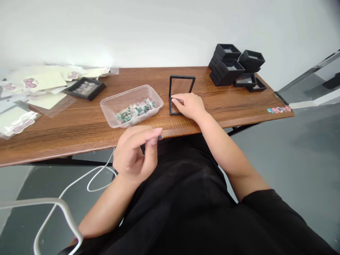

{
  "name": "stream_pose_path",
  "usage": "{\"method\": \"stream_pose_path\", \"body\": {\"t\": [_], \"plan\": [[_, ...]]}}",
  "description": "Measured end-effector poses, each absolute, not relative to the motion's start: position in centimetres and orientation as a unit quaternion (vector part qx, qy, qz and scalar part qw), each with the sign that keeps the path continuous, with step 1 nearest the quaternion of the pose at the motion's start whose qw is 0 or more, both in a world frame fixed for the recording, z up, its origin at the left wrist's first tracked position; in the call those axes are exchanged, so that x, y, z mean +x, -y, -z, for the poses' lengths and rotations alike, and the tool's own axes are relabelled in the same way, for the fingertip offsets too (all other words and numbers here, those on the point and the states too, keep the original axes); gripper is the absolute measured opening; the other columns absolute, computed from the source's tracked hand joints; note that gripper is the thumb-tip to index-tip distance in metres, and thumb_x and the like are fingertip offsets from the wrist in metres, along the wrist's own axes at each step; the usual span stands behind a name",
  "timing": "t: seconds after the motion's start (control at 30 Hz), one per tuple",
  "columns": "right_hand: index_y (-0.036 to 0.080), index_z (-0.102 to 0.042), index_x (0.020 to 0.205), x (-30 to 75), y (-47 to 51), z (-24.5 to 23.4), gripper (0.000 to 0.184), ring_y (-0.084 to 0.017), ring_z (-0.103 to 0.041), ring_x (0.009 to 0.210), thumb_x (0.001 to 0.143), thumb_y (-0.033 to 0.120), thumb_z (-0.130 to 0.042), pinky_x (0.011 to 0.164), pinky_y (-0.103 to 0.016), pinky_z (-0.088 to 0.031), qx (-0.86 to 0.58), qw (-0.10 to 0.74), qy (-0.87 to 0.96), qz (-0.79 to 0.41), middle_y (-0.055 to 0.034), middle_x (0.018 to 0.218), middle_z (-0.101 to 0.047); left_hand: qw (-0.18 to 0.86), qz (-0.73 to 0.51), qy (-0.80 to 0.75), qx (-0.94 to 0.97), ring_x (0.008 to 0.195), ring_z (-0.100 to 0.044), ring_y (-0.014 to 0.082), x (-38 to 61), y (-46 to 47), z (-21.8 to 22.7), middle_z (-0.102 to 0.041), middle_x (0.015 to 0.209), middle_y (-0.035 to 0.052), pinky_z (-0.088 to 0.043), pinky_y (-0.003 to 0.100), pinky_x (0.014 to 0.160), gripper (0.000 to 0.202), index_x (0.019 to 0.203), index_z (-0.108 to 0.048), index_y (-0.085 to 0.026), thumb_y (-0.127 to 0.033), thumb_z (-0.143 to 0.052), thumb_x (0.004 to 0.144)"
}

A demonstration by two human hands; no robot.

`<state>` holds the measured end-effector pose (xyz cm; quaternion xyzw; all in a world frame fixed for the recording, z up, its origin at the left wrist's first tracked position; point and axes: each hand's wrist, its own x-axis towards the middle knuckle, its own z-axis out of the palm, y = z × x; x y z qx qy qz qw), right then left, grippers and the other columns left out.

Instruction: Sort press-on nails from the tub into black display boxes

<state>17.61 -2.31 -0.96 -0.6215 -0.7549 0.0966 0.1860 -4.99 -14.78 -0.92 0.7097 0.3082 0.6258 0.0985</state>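
My right hand [189, 105] rests on the lower half of an open black hinged case [181, 87] on the wooden table [79, 127]; its fingers lie curled over the base while the clear-windowed lid stands upright behind them. My left hand [136, 152] hovers in front of the table's near edge, above my lap, with thumb and fingers pinched together on something tiny that I cannot make out. A clear plastic tub [131, 105] holding several small green and pink pieces sits just left of the case.
A stack of black cases [233, 65] stands at the back right. At the left lie a filled black case [85, 88], cream cards with pink bows [44, 82] and clear bags [16, 122]. Stickers [278, 109] mark the right corner. A white cable [87, 179] hangs below.
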Motion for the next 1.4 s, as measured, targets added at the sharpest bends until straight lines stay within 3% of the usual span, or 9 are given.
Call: {"method": "stream_pose_path", "body": {"t": [0.33, 0.53, 0.87, 1.2, 1.4], "plan": [[0.014, -0.069, 0.125, 18.5, 2.8, 1.4, 0.036, -0.020, -0.068, 0.111, 0.111, 0.046, -0.061, 0.107, -0.045, -0.057, -0.599, 0.191, 0.773, -0.082, -0.0081, 0.118, -0.069, 0.072, -0.667, -0.231, 0.705, 0.074, -0.071, 0.0145, -4.3, 14.7, -0.1, -0.074, 0.088, 0.0010, -0.063, 0.030, 0.064, 0.014, 0.114, -0.072, -0.026, -0.023, -0.063, 0.104], [0.013, -0.069, 0.104, 18.6, 3.0, 1.6, 0.037, -0.017, -0.068, 0.097, 0.111, 0.048, -0.061, 0.098, -0.039, -0.059, -0.615, 0.201, 0.759, -0.073, -0.0044, 0.099, -0.068, 0.077, -0.659, -0.215, 0.717, 0.075, -0.072, 0.0155, -4.1, 14.6, -0.1, -0.074, 0.084, 0.0012, -0.060, 0.031, 0.065, 0.017, 0.113, -0.073, -0.026, -0.020, -0.063, 0.101], [0.014, -0.068, 0.125, 18.8, 2.6, 1.8, 0.037, -0.018, -0.068, 0.101, 0.111, 0.047, -0.060, 0.101, -0.042, -0.058, -0.600, 0.204, 0.769, -0.086, -0.0064, 0.110, -0.069, 0.088, -0.627, -0.179, 0.753, 0.076, -0.073, 0.0151, -4.2, 14.6, -0.8, -0.076, 0.084, 0.0025, -0.062, 0.028, 0.066, 0.019, 0.111, -0.071, -0.022, -0.012, -0.066, 0.095], [0.014, -0.068, 0.119, 19.2, 1.6, 1.0, 0.035, -0.016, -0.064, 0.091, 0.108, 0.047, -0.064, 0.094, -0.038, -0.057, -0.602, 0.144, 0.780, -0.095, -0.0038, 0.100, -0.066, 0.059, -0.611, -0.192, 0.766, 0.073, -0.075, 0.0137, -4.3, 14.2, -0.9, -0.080, 0.086, -0.0002, -0.063, 0.028, 0.067, 0.023, 0.109, -0.075, -0.025, -0.009, -0.070, 0.092], [0.014, -0.070, 0.110, 19.7, 0.7, -0.4, 0.024, -0.017, -0.065, 0.097, 0.106, 0.037, -0.068, 0.099, -0.040, -0.056, -0.579, 0.117, 0.802, -0.093, -0.0032, 0.099, -0.066, 0.047, -0.616, -0.198, 0.761, 0.076, -0.075, 0.0126, -4.3, 14.2, -0.7, -0.082, 0.093, 0.0016, -0.064, 0.028, 0.071, 0.028, 0.114, -0.076, -0.023, -0.006, -0.070, 0.092]]}}
